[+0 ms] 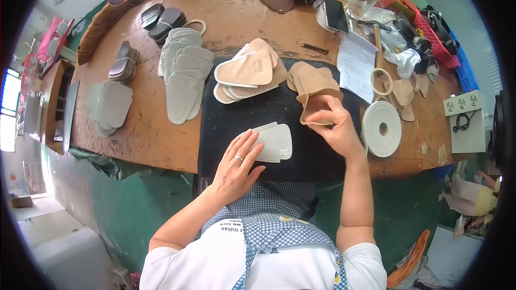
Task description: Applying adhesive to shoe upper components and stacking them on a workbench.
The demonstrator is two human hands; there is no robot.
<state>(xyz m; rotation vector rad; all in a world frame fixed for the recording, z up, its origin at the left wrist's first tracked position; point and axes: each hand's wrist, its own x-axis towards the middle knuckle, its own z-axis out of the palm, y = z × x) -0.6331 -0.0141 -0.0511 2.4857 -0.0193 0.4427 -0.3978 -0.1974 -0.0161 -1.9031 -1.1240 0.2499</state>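
Across the worn wooden table [161, 129] lay a black mat [279, 113], and shoe parts sat in heaps all about it. From how things lay, the work looked well short of finished: one pale grey tongue-shaped piece [275, 142] rested flat near the mat's near edge, while a fan of tan pieces [248, 70] waited at the far side and a stack of grey pieces [184, 75] lay off to the left. The left hand [237, 162] was spread flat, fingers together, its fingertips pressing on the left edge of the pale grey piece. The right hand [334, 126] was up and to the right of it, pinching a curled tan suede piece [316, 103] between thumb and fingers, just near of a small heap of the same. A roll of white tape [381, 128] stood just right of that hand, and a sheet of paper [356, 67] lay farther off
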